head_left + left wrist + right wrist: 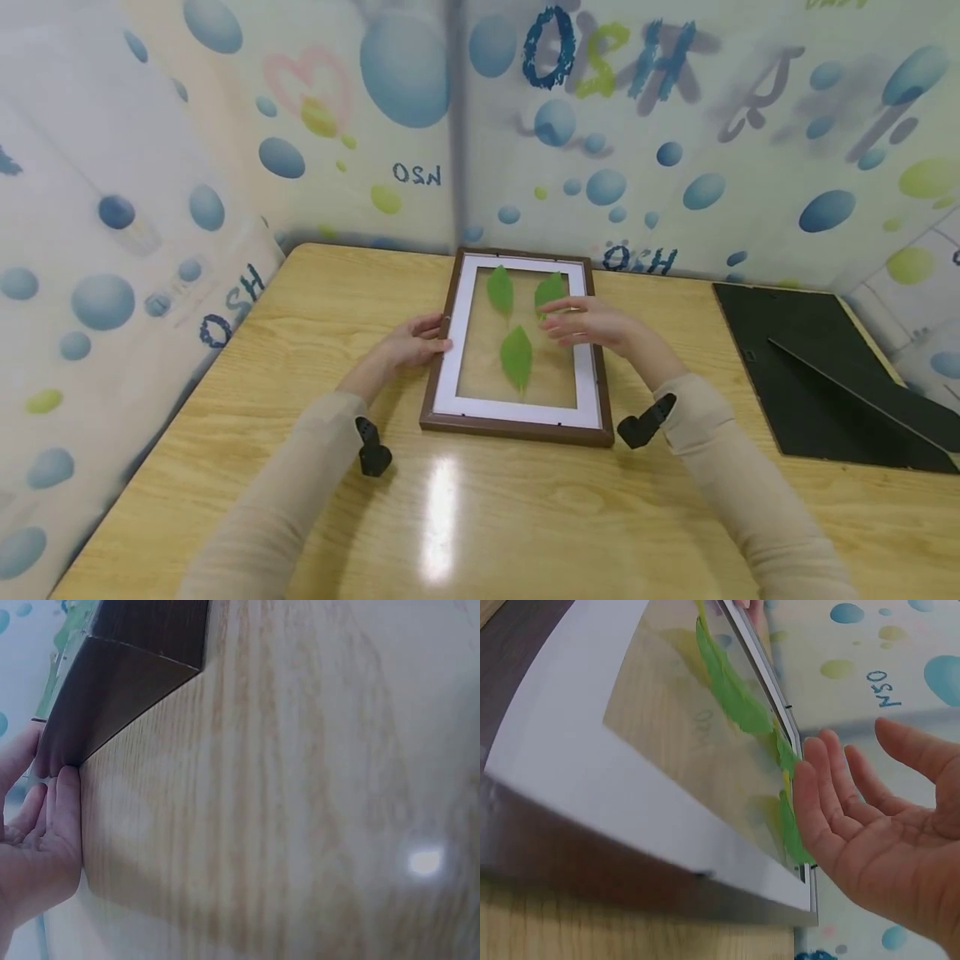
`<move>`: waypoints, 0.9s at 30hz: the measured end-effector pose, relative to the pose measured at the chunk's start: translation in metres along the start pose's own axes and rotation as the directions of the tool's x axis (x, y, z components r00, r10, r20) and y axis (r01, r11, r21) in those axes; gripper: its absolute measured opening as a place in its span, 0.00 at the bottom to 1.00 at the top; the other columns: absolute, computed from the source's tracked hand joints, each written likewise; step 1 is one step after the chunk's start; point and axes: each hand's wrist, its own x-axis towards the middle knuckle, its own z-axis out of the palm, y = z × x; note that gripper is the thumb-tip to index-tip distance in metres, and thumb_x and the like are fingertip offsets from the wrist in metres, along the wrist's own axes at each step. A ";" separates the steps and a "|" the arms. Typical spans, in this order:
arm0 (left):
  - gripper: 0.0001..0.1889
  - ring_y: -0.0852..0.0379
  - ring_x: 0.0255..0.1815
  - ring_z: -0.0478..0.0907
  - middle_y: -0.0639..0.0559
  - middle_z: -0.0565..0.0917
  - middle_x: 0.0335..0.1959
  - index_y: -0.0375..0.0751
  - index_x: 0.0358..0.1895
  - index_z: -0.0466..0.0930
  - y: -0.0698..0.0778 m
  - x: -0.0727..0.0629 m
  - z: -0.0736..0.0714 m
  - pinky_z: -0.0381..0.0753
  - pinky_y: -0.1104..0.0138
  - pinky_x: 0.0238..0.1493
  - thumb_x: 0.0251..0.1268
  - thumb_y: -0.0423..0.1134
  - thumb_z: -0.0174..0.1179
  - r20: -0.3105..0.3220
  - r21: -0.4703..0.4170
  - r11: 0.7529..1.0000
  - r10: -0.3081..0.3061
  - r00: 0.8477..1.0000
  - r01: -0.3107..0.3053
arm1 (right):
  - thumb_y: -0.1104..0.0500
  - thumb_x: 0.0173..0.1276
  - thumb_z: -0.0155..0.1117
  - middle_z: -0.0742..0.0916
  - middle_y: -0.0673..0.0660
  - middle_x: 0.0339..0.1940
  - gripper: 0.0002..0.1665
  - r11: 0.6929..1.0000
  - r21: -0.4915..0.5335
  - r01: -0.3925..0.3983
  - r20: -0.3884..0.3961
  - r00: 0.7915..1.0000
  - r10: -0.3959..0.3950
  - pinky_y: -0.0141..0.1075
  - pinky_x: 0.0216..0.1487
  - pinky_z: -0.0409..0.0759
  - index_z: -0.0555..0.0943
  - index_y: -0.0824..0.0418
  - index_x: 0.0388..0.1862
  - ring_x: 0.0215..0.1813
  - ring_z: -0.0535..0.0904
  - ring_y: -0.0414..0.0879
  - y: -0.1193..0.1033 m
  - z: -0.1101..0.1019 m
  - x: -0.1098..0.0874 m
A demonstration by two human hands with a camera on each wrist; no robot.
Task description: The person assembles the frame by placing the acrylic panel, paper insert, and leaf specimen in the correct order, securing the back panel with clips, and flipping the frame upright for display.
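A brown picture frame (517, 434) with a white mat (517, 408) lies on the wooden table. Three green leaves (516, 358) sit on the clear pane inside the mat, two toward the far end and one lower in the middle. My left hand (411, 340) holds the frame's left side, thumb over the top edge and fingers against the outer side (56, 802). Above the right part of the frame, close to the upper right leaf (550, 288), hovers my right hand (585, 323), its fingers loosely extended and holding nothing (885, 832).
On the right side of the table (517, 517) lies a black backing board (795, 333) with its stand leg (862, 383) raised at an angle. Behind the table and to its left stands a wall covering (337, 200) with blue and green bubbles.
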 end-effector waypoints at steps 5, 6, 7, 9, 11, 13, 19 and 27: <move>0.39 0.50 0.73 0.52 0.44 0.53 0.73 0.44 0.72 0.47 0.002 0.000 -0.005 0.58 0.60 0.70 0.60 0.35 0.59 0.019 0.009 1.000 0.014 1.000 -0.014 | 0.55 0.71 0.48 0.77 0.64 0.55 0.31 1.000 0.002 -0.031 -0.035 0.999 0.031 0.44 0.60 0.74 0.57 0.69 0.67 0.54 0.77 0.50 0.002 -0.012 -0.012; 0.39 0.50 0.73 0.51 0.44 0.52 0.73 0.44 0.72 0.47 0.002 -0.001 -0.006 0.58 0.60 0.70 0.60 0.35 0.59 0.019 0.012 1.000 0.013 1.000 -0.013 | 0.55 0.71 0.49 0.79 0.61 0.53 0.32 0.999 0.017 -0.036 -0.041 0.999 0.037 0.42 0.59 0.75 0.56 0.69 0.67 0.51 0.78 0.47 0.003 -0.014 -0.015; 0.39 0.50 0.73 0.51 0.44 0.52 0.73 0.44 0.72 0.47 0.002 -0.001 -0.007 0.58 0.60 0.70 0.60 0.35 0.59 0.017 0.012 1.000 0.011 1.000 -0.011 | 0.55 0.71 0.48 0.80 0.57 0.49 0.32 0.999 0.029 -0.041 -0.048 0.998 0.042 0.41 0.57 0.76 0.56 0.70 0.68 0.49 0.78 0.44 0.004 -0.016 -0.018; 0.39 0.50 0.73 0.51 0.44 0.52 0.73 0.43 0.72 0.47 0.001 -0.002 -0.009 0.57 0.59 0.71 0.60 0.35 0.59 0.017 0.015 1.000 0.009 1.000 -0.009 | 0.55 0.71 0.48 0.81 0.50 0.44 0.32 0.998 0.049 -0.050 -0.065 0.996 0.053 0.38 0.55 0.77 0.55 0.70 0.68 0.45 0.79 0.40 0.006 -0.021 -0.025; 0.39 0.50 0.73 0.51 0.44 0.52 0.73 0.44 0.72 0.47 -0.001 -0.003 -0.010 0.57 0.59 0.71 0.60 0.35 0.59 0.014 0.024 1.000 0.004 1.000 -0.004 | 0.54 0.71 0.48 0.82 0.48 0.42 0.32 0.997 0.048 -0.055 -0.084 0.995 0.058 0.36 0.53 0.78 0.55 0.70 0.67 0.44 0.79 0.39 0.010 -0.025 -0.032; 0.39 0.50 0.73 0.51 0.44 0.52 0.73 0.44 0.72 0.47 -0.003 -0.004 -0.011 0.58 0.59 0.71 0.60 0.36 0.59 0.014 0.031 1.000 0.001 1.000 -0.002 | 0.53 0.71 0.49 0.82 0.50 0.43 0.33 0.998 0.019 -0.064 -0.108 0.992 0.066 0.36 0.52 0.78 0.56 0.71 0.67 0.45 0.79 0.41 0.015 -0.029 -0.040; 0.39 0.49 0.73 0.52 0.43 0.53 0.73 0.43 0.71 0.48 -0.011 -0.006 -0.011 0.58 0.59 0.70 0.60 0.36 0.59 0.002 0.019 1.000 0.006 1.000 -0.006 | 0.48 0.71 0.48 0.76 0.67 0.57 0.35 0.986 -0.113 -0.120 -0.164 0.981 0.100 0.41 0.56 0.77 0.57 0.69 0.67 0.54 0.77 0.50 0.034 -0.047 -0.069; 0.38 0.48 0.72 0.54 0.42 0.54 0.72 0.42 0.71 0.49 -0.017 -0.009 -0.005 0.60 0.59 0.69 0.60 0.36 0.59 0.000 0.007 1.000 0.005 1.000 -0.005 | 0.50 0.71 0.48 0.83 0.40 0.42 0.31 0.973 -0.158 -0.168 -0.281 0.952 0.118 0.31 0.48 0.80 0.57 0.66 0.65 0.44 0.79 0.29 0.064 -0.110 -0.133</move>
